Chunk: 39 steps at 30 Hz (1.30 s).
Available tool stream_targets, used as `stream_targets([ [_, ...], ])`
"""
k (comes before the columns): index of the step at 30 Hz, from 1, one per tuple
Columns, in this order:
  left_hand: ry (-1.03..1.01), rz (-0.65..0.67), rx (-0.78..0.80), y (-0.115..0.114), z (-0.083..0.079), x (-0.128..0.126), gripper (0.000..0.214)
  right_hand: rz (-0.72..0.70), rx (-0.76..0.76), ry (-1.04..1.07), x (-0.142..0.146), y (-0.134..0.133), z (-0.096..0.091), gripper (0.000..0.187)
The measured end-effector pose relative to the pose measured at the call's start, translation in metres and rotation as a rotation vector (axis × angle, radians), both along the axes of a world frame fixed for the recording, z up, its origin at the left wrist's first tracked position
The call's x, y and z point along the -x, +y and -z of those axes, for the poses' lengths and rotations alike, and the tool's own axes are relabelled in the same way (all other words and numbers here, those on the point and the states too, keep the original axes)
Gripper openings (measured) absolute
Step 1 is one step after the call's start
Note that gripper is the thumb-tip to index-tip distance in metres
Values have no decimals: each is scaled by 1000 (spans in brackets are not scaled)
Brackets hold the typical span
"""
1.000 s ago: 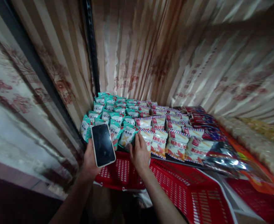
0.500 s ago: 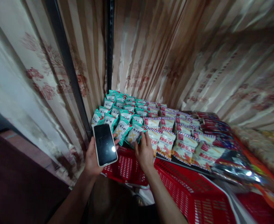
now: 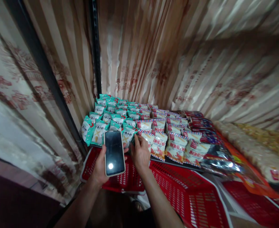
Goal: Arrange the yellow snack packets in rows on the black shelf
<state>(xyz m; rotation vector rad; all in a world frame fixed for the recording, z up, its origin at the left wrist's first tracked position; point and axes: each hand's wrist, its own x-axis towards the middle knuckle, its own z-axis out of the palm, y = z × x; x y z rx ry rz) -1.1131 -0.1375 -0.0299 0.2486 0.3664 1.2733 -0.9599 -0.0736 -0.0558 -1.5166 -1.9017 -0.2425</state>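
My left hand (image 3: 101,167) is wrapped round a smartphone (image 3: 114,153) in a pale case, its dark screen facing up and showing a bright reflection. My right hand (image 3: 140,153) is at the right edge of a teal and white snack bag (image 3: 128,135) in the front row. Thumb and bent fingers close on that edge, and the contact is partly hidden. More teal snack bags (image 3: 99,131) stand in rows behind and to the left. White bags with red lettering (image 3: 158,144) stand just right of my right hand.
Red plastic baskets (image 3: 189,193) sit below the shelf's front edge. Dark shiny packets (image 3: 220,158), an orange package (image 3: 236,158) and pale packs (image 3: 246,142) lie to the right. Pleated printed curtains (image 3: 139,57) hang behind, with dark metal posts (image 3: 95,47) at left.
The view has shifted, so the shelf and curtains appear further left. My left hand has brought the phone rightward, over the front teal bags and closer to my right hand, which stays by the bag.
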Motion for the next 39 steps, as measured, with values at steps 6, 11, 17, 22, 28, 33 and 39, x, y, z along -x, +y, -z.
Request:
stream_targets([
  [6, 47, 50, 13, 17, 5, -8, 56, -3, -57, -71, -3, 5, -4, 47],
  [11, 76, 122, 13, 23, 8, -5, 57, 33, -109, -40, 0, 7, -8, 45],
  [17, 92, 72, 18, 28, 6, -4, 57, 7, -97, 47, 1, 8, -5, 27],
  [22, 110, 87, 25, 30, 12, -2, 59, -72, -120, 69, 0, 10, 0, 22],
  [28, 54, 20, -48, 29, 10, 12, 59, -47, -133, 67, 1, 9, 2, 23],
  [33, 82, -109, -28, 23, -4, 30, 60, -48, -130, 3, 7, 6, 2, 23],
  [39, 46, -147, -101, 13, -5, 51, 61, -135, 11, -26, 16, 4, 3, 29],
])
